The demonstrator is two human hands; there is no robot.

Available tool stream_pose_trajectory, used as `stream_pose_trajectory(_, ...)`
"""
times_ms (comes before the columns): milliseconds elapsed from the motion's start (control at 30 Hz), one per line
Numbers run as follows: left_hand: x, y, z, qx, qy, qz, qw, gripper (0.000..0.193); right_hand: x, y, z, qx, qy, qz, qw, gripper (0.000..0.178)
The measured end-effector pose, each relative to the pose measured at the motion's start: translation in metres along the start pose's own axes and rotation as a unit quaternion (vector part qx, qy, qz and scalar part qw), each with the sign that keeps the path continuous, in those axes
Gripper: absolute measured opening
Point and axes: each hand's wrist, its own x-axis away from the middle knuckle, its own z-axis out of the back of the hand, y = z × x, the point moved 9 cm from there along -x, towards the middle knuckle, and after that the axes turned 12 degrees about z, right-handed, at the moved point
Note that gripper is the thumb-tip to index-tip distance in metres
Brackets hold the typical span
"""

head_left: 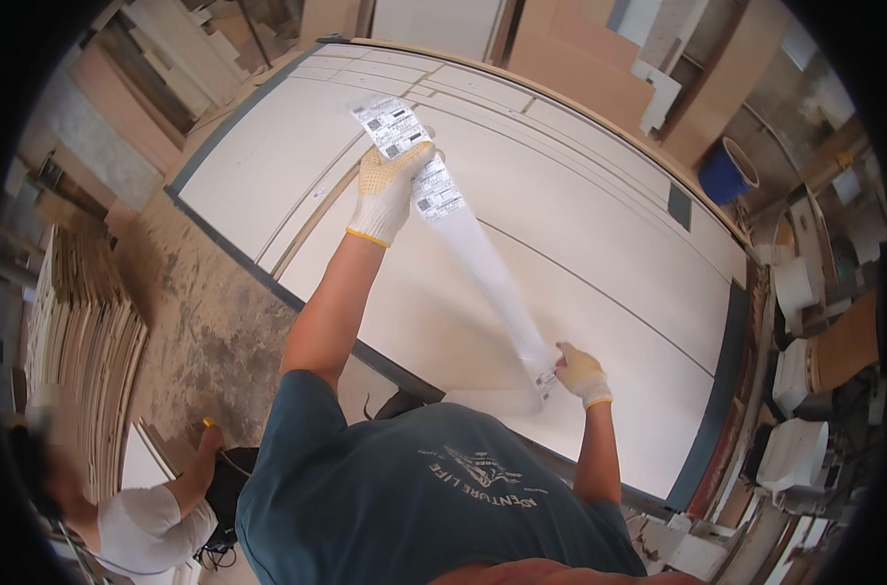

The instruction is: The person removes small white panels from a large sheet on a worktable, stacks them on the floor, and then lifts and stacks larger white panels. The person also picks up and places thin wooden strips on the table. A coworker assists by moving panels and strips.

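We are gripping the upper part of a long strip of printed labels (453, 210) with our gloved left hand (387, 190), fingers clenched around it, arm stretched out over the big white cut panel (580, 224). Our gloved right hand (582, 374) is pinching the strip's lower end between thumb and fingers, close to our body. The strip is hanging taut between the two hands, running slantwise above the panel, with the printed labels bunched near the left hand and a few more at the right hand; the stretch between them is looking blank white.

The panel is lying flat on a dark-edged machine bed (721, 390), scored with thin cut lines. A blue bucket (724, 172) is standing beyond its far right corner. Boards (82, 341) are standing stacked at the left, on a dusty floor (209, 331). At the lower left another person in a white shirt (146, 526) is bending near the floor.
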Motion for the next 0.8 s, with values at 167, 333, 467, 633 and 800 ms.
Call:
stream_pose_trajectory(167, -0.031, -0.044, -0.002, -0.02, -0.035, 0.107, 0.993, 0.027, -0.062, -0.138, 0.107, -0.202, 0.262, 0.196, 0.923, 0.069)
stream_pose_trajectory(333, -0.055, -0.086, 0.008, -0.004, -0.051, 0.187, 0.981, 0.027, -0.129, -0.241, 0.137, -0.385, 0.255, 0.286, 0.84, 0.064)
stream_pose_trajectory(467, -0.057, -0.111, 0.015, 0.013, -0.106, 0.256, 0.961, 0.029, -0.154, -0.241, 0.138, -0.329, 0.233, 0.214, 0.89, 0.054)
stream_pose_trajectory(633, -0.036, -0.152, 0.018, 0.097, -0.195, 0.415, 0.884, 0.027, -0.17, -0.23, 0.136, -0.279, 0.232, 0.187, 0.913, 0.034)
stream_pose_trajectory(800, -0.05, -0.188, 0.042, 0.098, -0.106, 0.428, 0.892, 0.023, -0.187, -0.216, 0.127, -0.259, 0.213, 0.195, 0.922, 0.019)
